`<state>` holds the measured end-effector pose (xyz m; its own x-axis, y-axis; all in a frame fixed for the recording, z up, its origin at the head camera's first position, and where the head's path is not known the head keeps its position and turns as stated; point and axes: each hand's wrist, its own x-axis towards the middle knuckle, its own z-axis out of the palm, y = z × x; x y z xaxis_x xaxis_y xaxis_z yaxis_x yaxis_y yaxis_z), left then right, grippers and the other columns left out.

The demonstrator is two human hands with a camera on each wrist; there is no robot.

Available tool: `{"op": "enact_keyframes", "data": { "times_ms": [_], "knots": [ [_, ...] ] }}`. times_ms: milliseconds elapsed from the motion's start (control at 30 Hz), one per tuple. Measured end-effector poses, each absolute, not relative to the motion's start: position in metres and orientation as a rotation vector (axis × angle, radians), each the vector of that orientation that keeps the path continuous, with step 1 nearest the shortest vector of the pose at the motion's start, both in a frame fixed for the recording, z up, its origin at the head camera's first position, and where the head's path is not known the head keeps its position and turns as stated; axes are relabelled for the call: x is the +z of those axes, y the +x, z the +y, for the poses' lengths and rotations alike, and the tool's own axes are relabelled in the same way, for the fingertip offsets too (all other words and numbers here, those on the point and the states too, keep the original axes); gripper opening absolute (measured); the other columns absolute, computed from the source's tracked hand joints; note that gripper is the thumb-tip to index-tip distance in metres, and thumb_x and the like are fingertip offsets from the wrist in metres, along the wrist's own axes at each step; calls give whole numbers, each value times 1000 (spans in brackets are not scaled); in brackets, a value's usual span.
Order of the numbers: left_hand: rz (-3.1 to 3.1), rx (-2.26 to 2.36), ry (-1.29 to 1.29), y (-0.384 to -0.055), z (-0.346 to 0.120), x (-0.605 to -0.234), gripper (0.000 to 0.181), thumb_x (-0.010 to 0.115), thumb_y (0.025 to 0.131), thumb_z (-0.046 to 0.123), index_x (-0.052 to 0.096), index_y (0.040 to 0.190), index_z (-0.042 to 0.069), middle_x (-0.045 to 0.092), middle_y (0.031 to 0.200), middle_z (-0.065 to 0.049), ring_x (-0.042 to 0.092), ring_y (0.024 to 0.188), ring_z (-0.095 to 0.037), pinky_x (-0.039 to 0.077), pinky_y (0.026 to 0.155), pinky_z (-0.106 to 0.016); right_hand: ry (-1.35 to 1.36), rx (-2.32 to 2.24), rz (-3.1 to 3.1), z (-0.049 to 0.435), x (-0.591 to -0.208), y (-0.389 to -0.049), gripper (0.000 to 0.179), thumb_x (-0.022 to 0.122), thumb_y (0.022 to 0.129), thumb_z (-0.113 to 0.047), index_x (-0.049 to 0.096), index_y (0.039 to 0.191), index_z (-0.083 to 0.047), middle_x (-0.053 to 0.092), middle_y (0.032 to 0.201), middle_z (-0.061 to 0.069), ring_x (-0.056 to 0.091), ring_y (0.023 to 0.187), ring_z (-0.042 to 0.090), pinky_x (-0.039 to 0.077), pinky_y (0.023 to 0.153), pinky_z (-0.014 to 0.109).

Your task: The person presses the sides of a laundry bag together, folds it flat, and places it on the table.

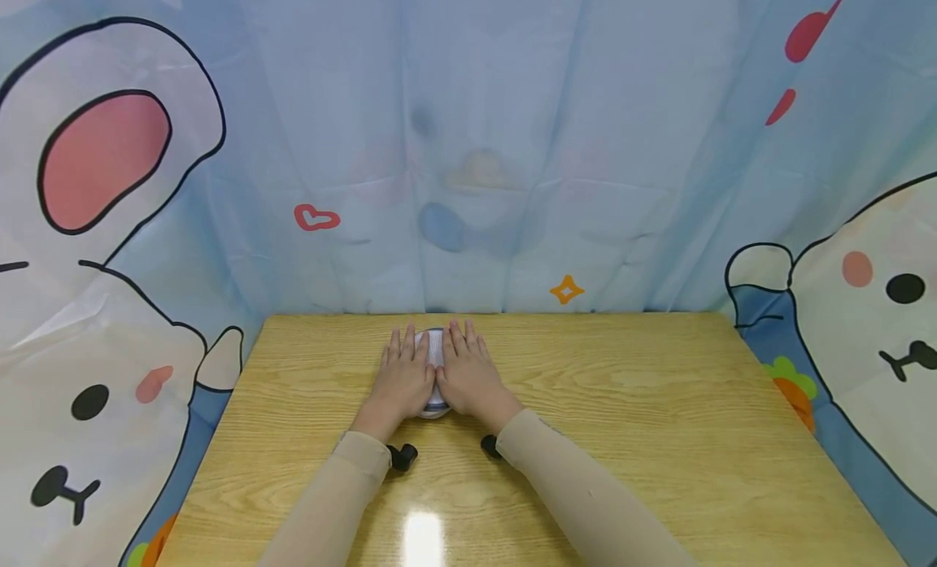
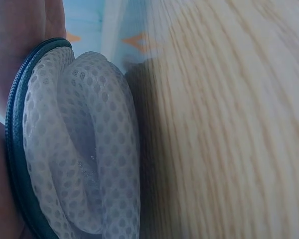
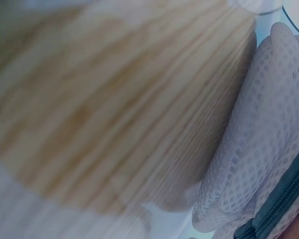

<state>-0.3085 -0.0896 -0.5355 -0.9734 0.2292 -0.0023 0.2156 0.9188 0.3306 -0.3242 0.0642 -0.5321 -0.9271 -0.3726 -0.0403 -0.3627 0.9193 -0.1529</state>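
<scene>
A round white mesh laundry bag (image 1: 435, 347) with a dark rim lies on the table toward its back edge. My left hand (image 1: 403, 378) lies flat over the bag's left side, fingers straight and pointing away from me. Over its right side my right hand (image 1: 468, 376) rests the same way, the thumbs close together. Folded, squashed layers of the mesh bag (image 2: 112, 144) bulge beneath the left hand in the left wrist view, a teal zipper (image 2: 21, 149) along the upper edge. The right wrist view has the zipper (image 3: 284, 199) and its end beside the right fingers.
The wooden table (image 1: 629, 420) carries a bright glare patch near its front. A blue curtain (image 1: 498, 144) printed with cartoon animals hangs behind the back edge and along both sides. Black wrist cameras (image 1: 402, 457) sit below the cuffs.
</scene>
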Motion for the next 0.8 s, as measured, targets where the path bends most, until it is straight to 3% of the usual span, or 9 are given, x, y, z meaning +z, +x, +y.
{"op": "enact_keyframes", "data": {
  "times_ms": [800],
  "knots": [
    [2986, 466, 326, -310, -89, -540, 64, 31, 117, 36, 18, 173, 7, 7, 182, -18, 0, 169, -44, 15, 136, -61, -528, -190, 2939, 62, -534, -326, 67, 31, 117, -37, 13, 172, -3, 3, 183, 15, -3, 170, 39, 14, 137, 57]
  ]
}}
